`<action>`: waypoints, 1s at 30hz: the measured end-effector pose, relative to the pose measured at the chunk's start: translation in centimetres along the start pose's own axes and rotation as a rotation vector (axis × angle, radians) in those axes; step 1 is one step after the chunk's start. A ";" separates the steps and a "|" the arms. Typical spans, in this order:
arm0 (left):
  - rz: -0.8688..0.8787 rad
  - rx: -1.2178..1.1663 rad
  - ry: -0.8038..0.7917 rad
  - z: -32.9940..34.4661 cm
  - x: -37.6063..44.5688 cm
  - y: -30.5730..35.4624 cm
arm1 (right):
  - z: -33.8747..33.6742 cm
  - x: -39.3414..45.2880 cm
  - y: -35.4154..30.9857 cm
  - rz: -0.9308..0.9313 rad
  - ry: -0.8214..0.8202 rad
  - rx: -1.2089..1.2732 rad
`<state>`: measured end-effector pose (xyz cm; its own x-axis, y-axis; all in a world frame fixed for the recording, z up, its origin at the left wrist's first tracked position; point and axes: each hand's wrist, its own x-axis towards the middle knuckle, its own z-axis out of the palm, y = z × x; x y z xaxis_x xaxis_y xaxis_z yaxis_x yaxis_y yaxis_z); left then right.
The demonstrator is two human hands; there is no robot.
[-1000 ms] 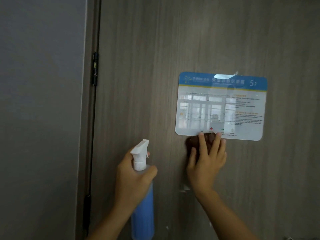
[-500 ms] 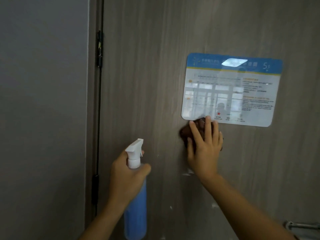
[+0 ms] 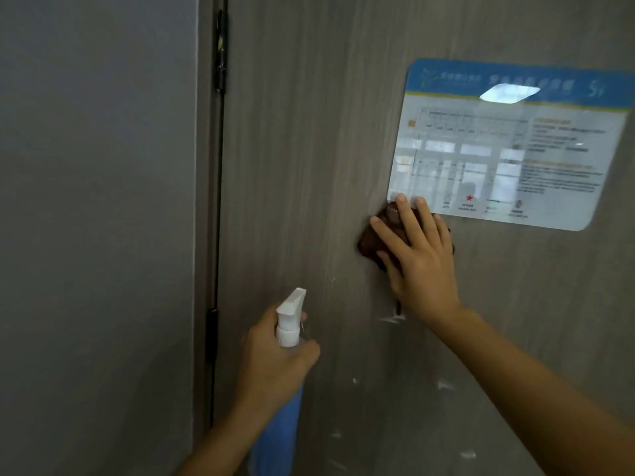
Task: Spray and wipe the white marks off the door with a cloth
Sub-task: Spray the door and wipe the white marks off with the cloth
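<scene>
Right hand [image 3: 421,262] presses the cloth [image 3: 372,245] flat-fingered to scrub the door [image 3: 309,166] — left hand [image 3: 275,362] grips the spray bottle [image 3: 280,417], ready.

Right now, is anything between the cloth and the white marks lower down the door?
Nothing visible stands between them. The right hand presses the brown cloth flat against the door, just under the floor-plan sign. The nearest white mark lies directly below on bare door. The left hand holds the spray bottle off to the left.
</scene>
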<state>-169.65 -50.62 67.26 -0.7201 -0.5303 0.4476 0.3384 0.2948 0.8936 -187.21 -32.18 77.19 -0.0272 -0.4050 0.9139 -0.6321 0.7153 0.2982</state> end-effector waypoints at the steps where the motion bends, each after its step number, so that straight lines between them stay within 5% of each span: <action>1: 0.012 0.022 -0.004 0.3 -0.2 0.0 | 0.0 0.1 0.1 -0.010 -0.004 0.005; 17: 0.064 -0.048 0.036 0.3 -0.4 -0.8 | 2.9 0.1 -3.9 0.128 0.168 0.077; 26: 0.050 -0.049 0.035 -1.2 -1.1 -1.7 | 5.6 -6.3 -5.6 -0.327 -0.036 -0.037; 30: 0.037 -0.055 0.042 -1.7 -0.9 -2.0 | 4.2 -2.0 -4.9 -0.046 0.085 -0.021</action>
<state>-168.65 -52.06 65.11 -0.6807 -0.5530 0.4804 0.3978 0.2716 0.8763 -187.26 -37.29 72.76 0.0676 -0.3886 0.9189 -0.6147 0.7092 0.3452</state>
